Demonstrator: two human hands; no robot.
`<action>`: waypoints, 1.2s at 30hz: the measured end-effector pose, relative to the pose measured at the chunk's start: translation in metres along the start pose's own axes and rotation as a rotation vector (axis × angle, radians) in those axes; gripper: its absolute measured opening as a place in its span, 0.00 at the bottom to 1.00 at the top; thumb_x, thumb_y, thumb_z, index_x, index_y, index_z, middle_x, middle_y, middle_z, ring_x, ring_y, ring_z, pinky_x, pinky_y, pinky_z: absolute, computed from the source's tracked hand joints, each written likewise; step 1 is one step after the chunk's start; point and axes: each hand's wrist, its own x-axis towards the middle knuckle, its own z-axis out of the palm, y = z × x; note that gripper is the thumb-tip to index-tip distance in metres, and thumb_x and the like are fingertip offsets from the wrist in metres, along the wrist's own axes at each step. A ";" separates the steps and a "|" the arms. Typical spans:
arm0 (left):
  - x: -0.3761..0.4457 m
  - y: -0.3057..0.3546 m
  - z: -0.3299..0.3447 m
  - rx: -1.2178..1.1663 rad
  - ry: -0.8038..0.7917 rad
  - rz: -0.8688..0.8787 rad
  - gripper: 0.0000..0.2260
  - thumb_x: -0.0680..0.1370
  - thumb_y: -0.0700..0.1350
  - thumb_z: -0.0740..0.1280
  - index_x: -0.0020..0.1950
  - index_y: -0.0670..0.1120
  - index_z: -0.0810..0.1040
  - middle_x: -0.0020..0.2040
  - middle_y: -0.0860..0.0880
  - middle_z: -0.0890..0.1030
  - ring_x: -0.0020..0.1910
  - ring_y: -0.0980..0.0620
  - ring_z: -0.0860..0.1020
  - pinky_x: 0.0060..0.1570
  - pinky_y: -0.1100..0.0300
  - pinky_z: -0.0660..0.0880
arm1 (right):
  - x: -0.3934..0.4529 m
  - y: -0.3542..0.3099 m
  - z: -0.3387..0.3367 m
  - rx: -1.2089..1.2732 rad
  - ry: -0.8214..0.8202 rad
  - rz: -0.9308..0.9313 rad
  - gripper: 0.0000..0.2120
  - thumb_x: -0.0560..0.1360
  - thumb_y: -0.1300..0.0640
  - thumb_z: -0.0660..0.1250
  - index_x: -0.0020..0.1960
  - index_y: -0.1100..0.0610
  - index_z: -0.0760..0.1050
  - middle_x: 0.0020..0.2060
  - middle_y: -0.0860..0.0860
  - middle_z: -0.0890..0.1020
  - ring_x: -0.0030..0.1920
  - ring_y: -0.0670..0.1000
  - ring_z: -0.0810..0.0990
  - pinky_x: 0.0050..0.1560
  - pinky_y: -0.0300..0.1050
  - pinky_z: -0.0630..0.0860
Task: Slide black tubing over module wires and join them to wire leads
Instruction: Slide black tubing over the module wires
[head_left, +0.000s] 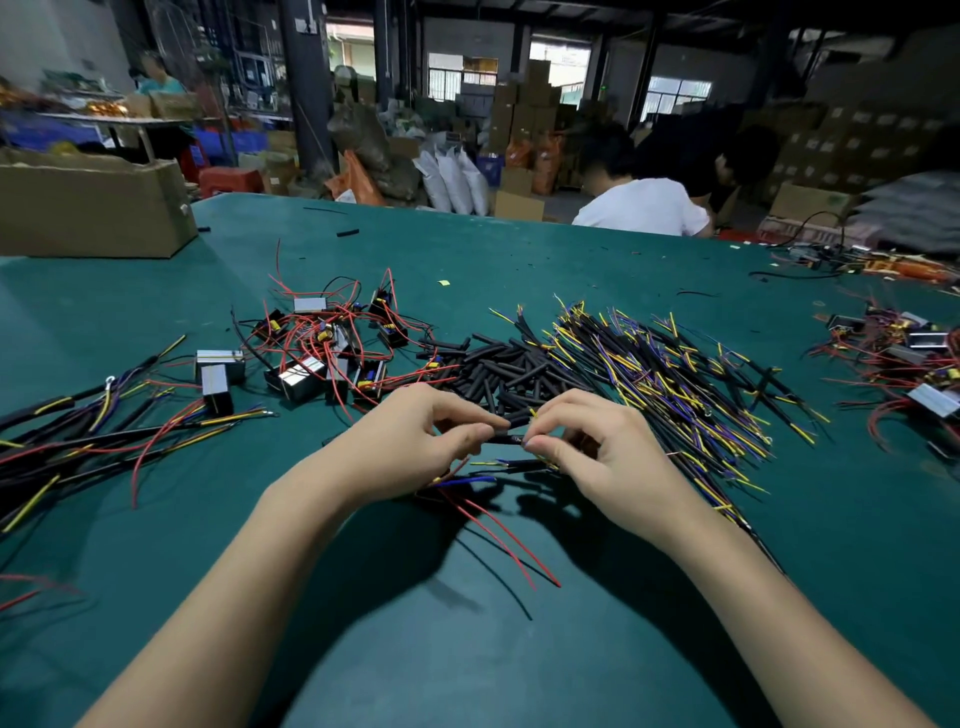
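My left hand (415, 441) and my right hand (597, 452) meet over the green table (519, 649), each pinching one end of a short piece of black tubing (506, 438). Below the hands, red wires (498, 535) trail toward me, with blue and yellow wire ends (485, 470) beside them. A heap of black tubing pieces (509, 369) lies just beyond my fingers. Modules with red wires (332, 343) are piled to the left of it. A big spread of black leads with yellow and blue tips (665, 374) lies to the right.
Finished black harnesses (78, 431) lie at the left edge. More modules (904, 364) sit at the far right. A cardboard box (93, 208) stands at the back left. People sit beyond the table's far edge (644, 208).
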 end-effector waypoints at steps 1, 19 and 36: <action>0.000 0.001 0.001 -0.043 0.020 0.005 0.06 0.77 0.43 0.68 0.50 0.53 0.83 0.35 0.51 0.81 0.32 0.58 0.74 0.37 0.63 0.72 | 0.000 0.000 0.000 -0.006 -0.002 0.000 0.04 0.74 0.58 0.70 0.42 0.52 0.81 0.42 0.43 0.79 0.44 0.49 0.78 0.49 0.50 0.73; 0.002 0.002 0.009 0.006 0.081 0.029 0.02 0.72 0.43 0.74 0.40 0.50 0.86 0.26 0.53 0.74 0.25 0.58 0.64 0.28 0.66 0.62 | -0.003 -0.005 0.001 -0.233 -0.099 0.041 0.05 0.75 0.51 0.68 0.43 0.50 0.80 0.43 0.41 0.74 0.39 0.53 0.77 0.45 0.53 0.75; 0.004 -0.003 0.008 -0.117 0.048 -0.010 0.01 0.72 0.45 0.74 0.40 0.50 0.85 0.20 0.56 0.71 0.20 0.60 0.62 0.23 0.69 0.59 | -0.002 -0.014 0.000 -0.360 -0.089 0.099 0.06 0.77 0.48 0.66 0.42 0.48 0.76 0.44 0.42 0.73 0.35 0.42 0.70 0.34 0.42 0.62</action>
